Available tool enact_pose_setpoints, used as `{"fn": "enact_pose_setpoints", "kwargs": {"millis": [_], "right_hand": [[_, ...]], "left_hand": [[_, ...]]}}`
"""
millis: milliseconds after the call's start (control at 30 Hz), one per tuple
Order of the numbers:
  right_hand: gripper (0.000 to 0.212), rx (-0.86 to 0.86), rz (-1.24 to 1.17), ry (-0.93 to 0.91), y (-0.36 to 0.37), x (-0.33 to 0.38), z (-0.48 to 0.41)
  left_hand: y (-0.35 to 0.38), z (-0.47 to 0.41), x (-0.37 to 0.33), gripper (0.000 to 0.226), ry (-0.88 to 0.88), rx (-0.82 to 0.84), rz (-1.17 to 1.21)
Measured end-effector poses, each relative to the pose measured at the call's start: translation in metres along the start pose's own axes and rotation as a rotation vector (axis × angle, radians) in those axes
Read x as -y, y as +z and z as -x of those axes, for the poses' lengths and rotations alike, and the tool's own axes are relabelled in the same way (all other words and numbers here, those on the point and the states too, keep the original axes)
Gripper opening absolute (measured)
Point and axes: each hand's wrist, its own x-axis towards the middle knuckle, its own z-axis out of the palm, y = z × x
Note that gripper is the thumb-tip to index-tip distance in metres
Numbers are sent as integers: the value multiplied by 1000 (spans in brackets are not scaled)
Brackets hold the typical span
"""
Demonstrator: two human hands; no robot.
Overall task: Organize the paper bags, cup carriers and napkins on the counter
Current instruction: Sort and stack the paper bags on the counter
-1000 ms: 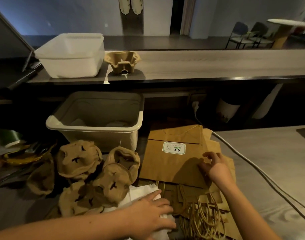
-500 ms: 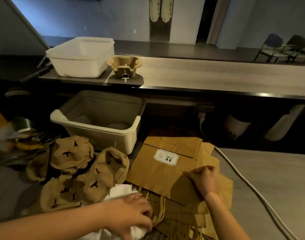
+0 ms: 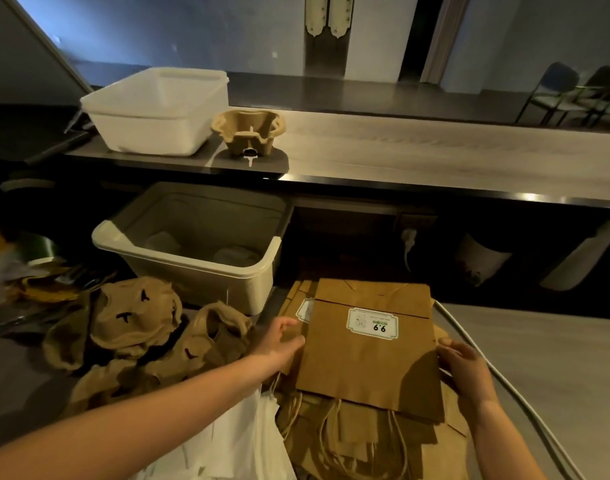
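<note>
Only one marking can be read. A white label with a green scrolled border (image 3: 372, 323) is stuck on the top paper bag (image 3: 369, 372), near the middle of the worktop. It carries large dark digits, a 6 and a 9, with a dot set high between them. Above the digits sits a small green strip and to their left a tiny drawing, both too small to make out. A second label of the same kind (image 3: 305, 310) peeks out on the lower bag (image 3: 294, 297) just to the left, mostly covered and unreadable.
</note>
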Motion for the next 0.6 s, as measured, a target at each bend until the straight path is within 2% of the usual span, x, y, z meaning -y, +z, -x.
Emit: {"fn": "enact_pose_setpoints", "kwargs": {"millis": [67, 133, 233, 367, 467, 600], "right_hand": [[23, -21, -42, 0, -12, 4, -2], [18, 28, -54, 26, -19, 9, -2], [16, 118, 90, 40, -14, 11, -1], [33, 92, 263, 27, 0, 1, -6], [42, 92, 350, 46, 2, -2, -10], [29, 165, 230, 80, 3, 6, -7]], "left_hand": [[1, -5, 2, 41, -45, 31, 3], [-1, -8, 2, 44, -84, 69, 4], [0, -12, -2, 47, -127, 121, 37], [6, -11, -13, 44, -187, 264, 167], [6, -14, -11, 50, -248, 272, 233], [3, -20, -6, 44, -319, 303, 319]]}}
